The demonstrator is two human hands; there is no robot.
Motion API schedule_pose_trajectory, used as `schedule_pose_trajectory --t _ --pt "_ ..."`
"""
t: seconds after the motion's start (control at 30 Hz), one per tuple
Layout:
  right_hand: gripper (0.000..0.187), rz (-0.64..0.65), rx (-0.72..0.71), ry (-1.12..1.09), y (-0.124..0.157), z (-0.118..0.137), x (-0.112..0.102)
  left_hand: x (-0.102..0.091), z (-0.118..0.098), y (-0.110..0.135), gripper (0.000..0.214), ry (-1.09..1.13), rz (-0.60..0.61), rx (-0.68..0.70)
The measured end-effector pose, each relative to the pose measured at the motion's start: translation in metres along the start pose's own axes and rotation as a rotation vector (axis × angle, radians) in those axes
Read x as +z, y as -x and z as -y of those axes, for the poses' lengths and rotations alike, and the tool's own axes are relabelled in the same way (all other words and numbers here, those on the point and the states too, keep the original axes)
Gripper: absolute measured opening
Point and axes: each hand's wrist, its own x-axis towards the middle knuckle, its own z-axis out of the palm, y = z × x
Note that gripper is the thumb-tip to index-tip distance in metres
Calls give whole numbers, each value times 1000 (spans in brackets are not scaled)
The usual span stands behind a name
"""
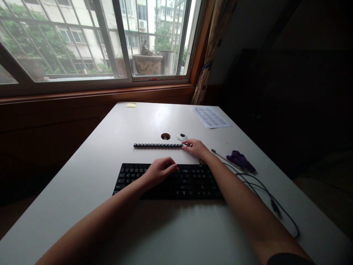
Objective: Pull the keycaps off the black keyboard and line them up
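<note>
A black keyboard [190, 181] lies on the white desk, with dark keycaps still showing across much of it. My left hand [161, 171] is over its upper middle, fingers curled and thumb bent in towards them; the fingertips are partly hidden, so what they hold, if anything, cannot be made out. Behind the keyboard runs a straight row of loose black keycaps [157, 145]. At the right end of that row my right hand [195, 148] has its thumb and fingers closed on a small dark keycap, touching or very near the last one in line.
Beyond the row are a round desk hole [165, 136] and a white ring-shaped cover [182, 137]. Printed sheets [212, 117] lie back right, a yellow sticky note [131, 105] back left. To the right are a purple cloth [239, 160], a thin stick [220, 155] and a coiled black cable [264, 187].
</note>
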Motion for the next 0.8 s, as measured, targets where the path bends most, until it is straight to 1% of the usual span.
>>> schedule_pose_trajectory --t 0.2,0.3,0.43,0.53,0.7,0.8 --pt "33 1 3 -7 0 3 -3 0 0 0 26 7 1 4" --pt "34 -23 -4 1 2 8 -12 0 -1 0 26 5 1 8" --pt "34 -110 -4 -16 9 22 -29 0 -1 0 28 1 5 -2" --pt "44 -141 -6 -24 20 34 -41 1 1 0 27 2 5 8" --pt "47 -186 -4 -181 46 50 -53 3 1 1 22 -47 -10 39" --pt "48 -254 -10 -210 66 57 -57 5 -1 3 23 -114 3 73"
